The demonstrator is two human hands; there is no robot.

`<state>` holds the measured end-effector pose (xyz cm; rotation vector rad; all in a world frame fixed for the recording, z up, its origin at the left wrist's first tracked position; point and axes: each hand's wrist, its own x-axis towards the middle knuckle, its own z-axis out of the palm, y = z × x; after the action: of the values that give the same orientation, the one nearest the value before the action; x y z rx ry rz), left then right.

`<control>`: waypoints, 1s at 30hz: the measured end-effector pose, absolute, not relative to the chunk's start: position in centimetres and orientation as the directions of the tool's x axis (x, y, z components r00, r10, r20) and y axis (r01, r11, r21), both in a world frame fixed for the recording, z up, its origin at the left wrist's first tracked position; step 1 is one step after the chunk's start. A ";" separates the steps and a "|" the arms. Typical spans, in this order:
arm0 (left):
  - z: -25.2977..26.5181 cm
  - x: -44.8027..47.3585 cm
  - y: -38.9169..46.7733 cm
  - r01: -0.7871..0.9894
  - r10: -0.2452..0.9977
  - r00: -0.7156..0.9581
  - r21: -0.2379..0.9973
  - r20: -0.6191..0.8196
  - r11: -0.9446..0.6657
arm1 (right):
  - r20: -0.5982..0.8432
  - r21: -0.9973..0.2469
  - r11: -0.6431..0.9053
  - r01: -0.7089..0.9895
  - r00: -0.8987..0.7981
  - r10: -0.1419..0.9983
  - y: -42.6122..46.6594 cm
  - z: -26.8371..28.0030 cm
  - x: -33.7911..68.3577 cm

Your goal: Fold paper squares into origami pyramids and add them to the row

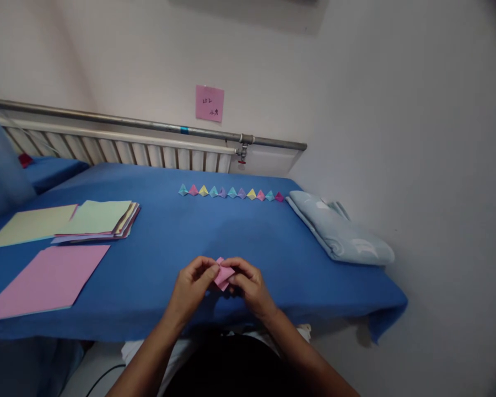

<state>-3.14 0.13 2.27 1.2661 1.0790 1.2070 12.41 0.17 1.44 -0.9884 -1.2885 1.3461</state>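
A small folded piece of pink paper [223, 277] is held up between both hands, just above the near part of the blue cloth. My left hand [196, 280] pinches its left side with thumb and fingers. On the other side, my right hand [250, 284] is closed on the right corner. The paper has pointed corners and layered folds; parts of it are hidden by the fingertips. Farther back on the cloth stands a row of small folded paper shapes [232, 192] in several colours, pointed at the top.
The blue cloth [161, 264] covers the table. At left lie a stack of coloured paper [97, 218], yellow sheets [28, 225] and pink sheets [49, 281]. A folded light-blue blanket [343, 231] rests at right. Behind are a radiator [157, 155], a pipe [149, 125] and a pink note [209, 103].
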 end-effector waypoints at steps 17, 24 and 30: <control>2.3 -2.9 0.3 -0.194 0.989 0.113 0.974 -0.100 0.121 | -0.131 -0.977 -0.164 -0.137 -0.221 0.966 0.7 1.2 12.0; 2.2 -3.4 0.1 -0.238 0.941 0.248 0.927 -0.232 0.291 | -0.209 -0.940 -0.268 -0.210 -0.265 0.941 1.3 1.3 12.4; 1.9 -3.5 0.4 -0.229 0.923 0.279 0.915 -0.264 0.331 | -0.249 -0.923 -0.323 -0.207 -0.319 0.915 1.4 1.7 12.5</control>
<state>-3.48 0.37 1.90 0.8968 0.9668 0.9310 12.48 1.39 1.68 -1.0655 -1.0588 1.7568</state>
